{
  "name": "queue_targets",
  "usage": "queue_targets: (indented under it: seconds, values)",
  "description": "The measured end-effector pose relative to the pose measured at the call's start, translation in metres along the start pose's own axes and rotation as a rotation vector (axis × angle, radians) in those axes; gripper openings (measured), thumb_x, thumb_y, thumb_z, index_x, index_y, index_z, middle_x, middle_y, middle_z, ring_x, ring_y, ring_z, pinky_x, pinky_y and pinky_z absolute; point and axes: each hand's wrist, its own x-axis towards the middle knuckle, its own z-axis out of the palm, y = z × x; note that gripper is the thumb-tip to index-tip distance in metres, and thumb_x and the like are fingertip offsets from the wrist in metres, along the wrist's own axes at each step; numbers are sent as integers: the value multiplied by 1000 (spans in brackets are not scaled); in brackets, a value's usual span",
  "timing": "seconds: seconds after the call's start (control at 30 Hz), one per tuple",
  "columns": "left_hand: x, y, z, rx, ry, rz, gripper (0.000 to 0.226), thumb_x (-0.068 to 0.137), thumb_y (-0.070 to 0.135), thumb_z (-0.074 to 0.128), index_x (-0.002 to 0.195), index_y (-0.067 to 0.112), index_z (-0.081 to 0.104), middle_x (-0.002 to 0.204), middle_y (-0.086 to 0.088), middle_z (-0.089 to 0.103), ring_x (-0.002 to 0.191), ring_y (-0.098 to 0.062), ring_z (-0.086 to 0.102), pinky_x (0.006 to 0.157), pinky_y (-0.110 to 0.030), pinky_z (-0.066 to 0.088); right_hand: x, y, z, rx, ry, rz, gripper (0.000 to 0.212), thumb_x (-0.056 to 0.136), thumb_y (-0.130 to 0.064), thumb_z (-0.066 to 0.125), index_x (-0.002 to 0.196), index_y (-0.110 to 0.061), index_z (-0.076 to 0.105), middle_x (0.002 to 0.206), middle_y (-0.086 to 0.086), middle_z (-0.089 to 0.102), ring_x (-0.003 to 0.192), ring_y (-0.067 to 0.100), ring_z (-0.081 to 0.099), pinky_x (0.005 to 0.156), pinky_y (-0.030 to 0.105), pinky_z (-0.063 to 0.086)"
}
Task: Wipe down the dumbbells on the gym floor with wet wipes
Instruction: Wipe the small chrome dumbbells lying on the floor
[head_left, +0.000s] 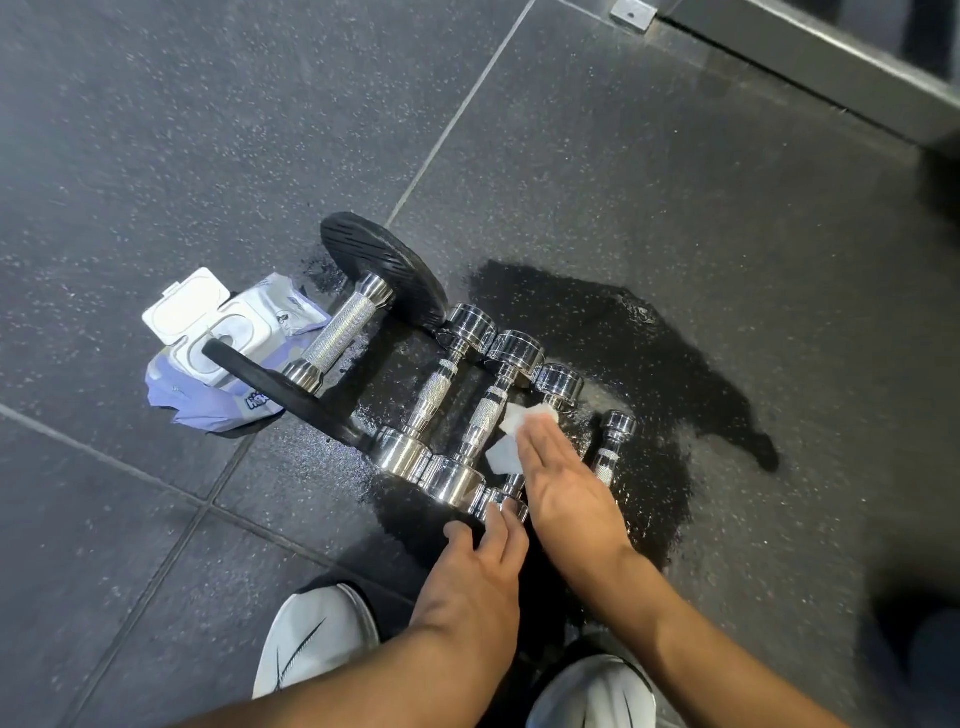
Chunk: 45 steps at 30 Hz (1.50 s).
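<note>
Several chrome dumbbells lie side by side on the dark rubber floor. A big one with black plates (347, 332) is at the left, then two mid-size ones (435, 395) (487, 410). My right hand (558, 478) presses a white wet wipe (514, 434) flat onto the handle of a small dumbbell (558, 387), hiding most of it. My left hand (480, 551) grips that dumbbell's near chrome end (501, 506). The smallest dumbbell (613, 441) lies to the right, apart from both hands.
A purple and white wet wipe pack (218, 353) with its lid open lies left of the big dumbbell. A wet patch (649, 364) darkens the floor around the dumbbells. My two white shoes (317, 634) (597, 691) are near the bottom edge. A metal frame (831, 67) runs along the top right.
</note>
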Motion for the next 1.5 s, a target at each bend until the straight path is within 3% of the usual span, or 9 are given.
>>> queue_targets:
  seconds: [0.17, 0.33, 0.47, 0.63, 0.83, 0.97, 1.13, 1.27, 1.5]
  values:
    - [-3, -2, -3, 26, 4, 7, 62, 110, 28, 27, 159, -7, 12, 163, -36, -14, 154, -46, -5, 117, -69, 16, -13, 6, 9, 17, -67, -164, 70, 70, -4, 83, 136, 0, 60, 146, 17, 54, 138, 27, 48, 119, 37, 30]
    - [-4, -2, -5, 41, -1, 1, 61, 110, 27, 26, 159, -7, 12, 161, -38, -18, 153, -49, -5, 117, -71, 13, 12, 34, -14, 74, -57, -56, 75, 92, 10, 32, 160, -14, 12, 166, -2, -3, 156, 17, -2, 127, 29, 3]
    - [-4, -3, -8, 34, -26, 9, 62, 110, 30, 28, 160, -4, 16, 161, -37, -18, 154, -48, -8, 118, -72, 12, -17, 28, 10, 3, -100, -218, 77, 93, 8, 29, 161, -9, -1, 168, 9, -8, 154, 24, -12, 120, 23, 27]
    - [-5, -3, -8, 42, -21, 2, 59, 110, 28, 27, 160, -4, 17, 162, -37, -17, 154, -48, -8, 117, -74, 5, -9, 56, -4, 95, -75, -285, 103, 64, 21, 16, 158, -17, 31, 165, 3, 23, 152, 16, 20, 117, 29, 32]
    - [-6, -3, -9, 49, -27, 13, 61, 110, 28, 26, 160, -6, 14, 162, -36, -16, 154, -48, -7, 117, -74, 5, -13, 36, 9, 213, -128, -185, 93, 86, 15, 38, 162, -25, 2, 170, 0, 1, 156, 17, -1, 124, 29, 6]
    - [-4, -4, -10, 74, -25, 17, 60, 111, 28, 24, 160, -4, 15, 162, -38, -18, 154, -50, -8, 116, -74, 7, -12, 41, 6, 220, -70, -207, 106, 74, 23, 37, 162, -26, 4, 167, 0, 9, 154, 16, 15, 115, 35, 40]
    - [-2, -4, -13, 75, -59, 16, 59, 111, 29, 26, 160, -3, 18, 162, -37, -18, 154, -49, -6, 118, -72, 8, -8, 38, 0, 269, -69, -80, 91, 88, 20, 50, 161, -25, 19, 170, 0, 1, 156, 16, 1, 121, 40, 34]
    - [-1, -3, -12, 67, -64, 3, 60, 110, 29, 28, 161, -2, 18, 162, -36, -19, 154, -48, -8, 119, -71, 9, -17, 39, 8, 230, -95, -208, 91, 79, 22, 57, 153, -24, 30, 167, 4, 20, 154, 23, 19, 109, 43, 48]
    - [-4, -3, -15, 64, -48, -3, 59, 110, 24, 25, 160, -5, 15, 162, -36, -18, 155, -47, -6, 119, -68, 13, -13, 23, 10, 273, 79, 126, 59, 95, 4, 54, 149, -14, 40, 140, 18, 48, 113, 34, 60, 84, 39, 55]
